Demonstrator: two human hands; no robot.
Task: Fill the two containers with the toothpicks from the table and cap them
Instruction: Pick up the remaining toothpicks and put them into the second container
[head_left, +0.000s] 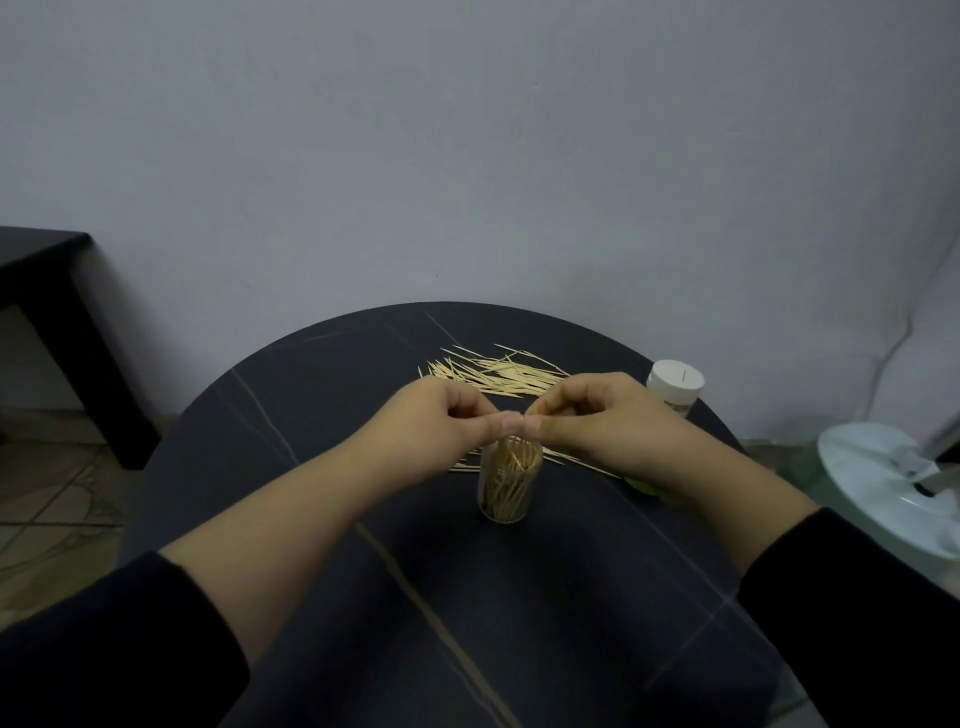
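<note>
Directly under the pinched fingers (506, 423), in the head view, stands the open clear container (488, 499), upright on the dark worktop (363, 415) and well stocked with toothpicks (511, 470). The left hand (441, 421) and right hand (597, 415) meet thumb to thumb over its mouth, every finger curled in. They seem to pinch the tops of the sticks, though the grip itself is hidden. Beyond the fingers lies the loose pile (498, 371), and a few strays (576, 464) lie beneath the right hand. Right of the fingers, further off, stands the second container (675, 389) with its white cap on. A green thing (641, 486) under the right wrist is too hidden to name. To my mind, the bundle should stay vertical and centred and be let go only once its tips are inside. The container looks light, so a sideways nudge could tip it.
</note>
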